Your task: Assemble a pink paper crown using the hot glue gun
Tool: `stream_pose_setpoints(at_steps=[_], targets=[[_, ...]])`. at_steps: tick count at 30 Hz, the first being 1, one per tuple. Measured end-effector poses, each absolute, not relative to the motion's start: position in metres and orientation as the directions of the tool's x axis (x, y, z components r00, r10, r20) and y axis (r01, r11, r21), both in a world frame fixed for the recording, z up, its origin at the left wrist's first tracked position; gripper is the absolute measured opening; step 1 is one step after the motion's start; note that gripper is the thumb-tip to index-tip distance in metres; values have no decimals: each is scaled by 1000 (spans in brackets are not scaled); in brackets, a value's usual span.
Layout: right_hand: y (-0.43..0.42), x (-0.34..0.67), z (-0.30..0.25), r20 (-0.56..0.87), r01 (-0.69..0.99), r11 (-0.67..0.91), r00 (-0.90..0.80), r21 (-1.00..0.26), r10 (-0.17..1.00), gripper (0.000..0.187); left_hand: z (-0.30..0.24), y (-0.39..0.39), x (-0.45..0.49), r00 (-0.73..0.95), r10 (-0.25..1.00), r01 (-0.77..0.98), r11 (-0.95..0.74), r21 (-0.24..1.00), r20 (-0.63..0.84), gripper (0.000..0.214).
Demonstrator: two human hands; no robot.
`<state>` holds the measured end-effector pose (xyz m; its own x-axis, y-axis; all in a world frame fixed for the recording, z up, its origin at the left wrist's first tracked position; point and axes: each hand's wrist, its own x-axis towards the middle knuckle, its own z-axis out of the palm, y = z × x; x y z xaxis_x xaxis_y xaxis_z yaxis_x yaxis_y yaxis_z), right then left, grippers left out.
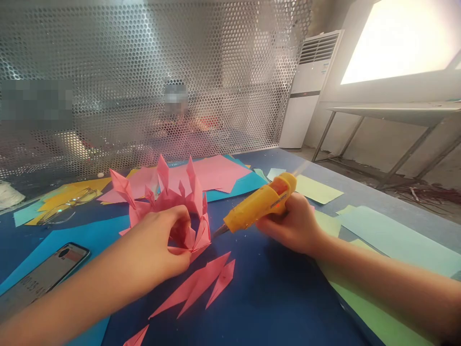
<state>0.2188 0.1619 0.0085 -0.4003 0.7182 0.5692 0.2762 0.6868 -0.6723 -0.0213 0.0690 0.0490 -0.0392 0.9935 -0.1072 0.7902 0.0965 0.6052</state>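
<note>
A ring of folded pink paper (196, 192) with upright pointed pieces stands on the dark blue table. My left hand (173, 235) pinches its near right edge, thumb in front and fingers curled inside the ring. My right hand (293, 226) is wrapped round the handle of a yellow hot glue gun (257, 204). The gun tilts down to the left, and its metal nozzle is at the right side of the ring; whether it touches the paper I cannot tell. Loose folded pink pieces (201, 283) lie just in front, and another pink piece (137, 336) shows at the bottom edge.
A phone (50, 271) lies on blue paper (103, 228) at the left, near eyeglasses (68, 206) on yellow paper. Pink sheets (219, 173) lie behind the ring, green sheets (396, 235) at the right. A perforated metal screen (230, 62) closes the table's back; people show through it.
</note>
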Motion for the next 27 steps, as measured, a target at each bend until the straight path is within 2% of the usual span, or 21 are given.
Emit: stream_pose_setpoints(at_steps=[4, 11, 27], targets=[[162, 218, 8, 565, 278, 685, -404, -673, 719, 15, 53, 70, -19, 7, 982, 777, 115, 619, -190, 15], [162, 218, 9, 570, 281, 692, -408, -665, 713, 17, 60, 72, -14, 2, 971, 756, 155, 636, -238, 18], [162, 219, 8, 579, 299, 699, -402, -649, 710, 23, 71, 69, -11, 51, 962, 772, 133, 622, -269, 13]])
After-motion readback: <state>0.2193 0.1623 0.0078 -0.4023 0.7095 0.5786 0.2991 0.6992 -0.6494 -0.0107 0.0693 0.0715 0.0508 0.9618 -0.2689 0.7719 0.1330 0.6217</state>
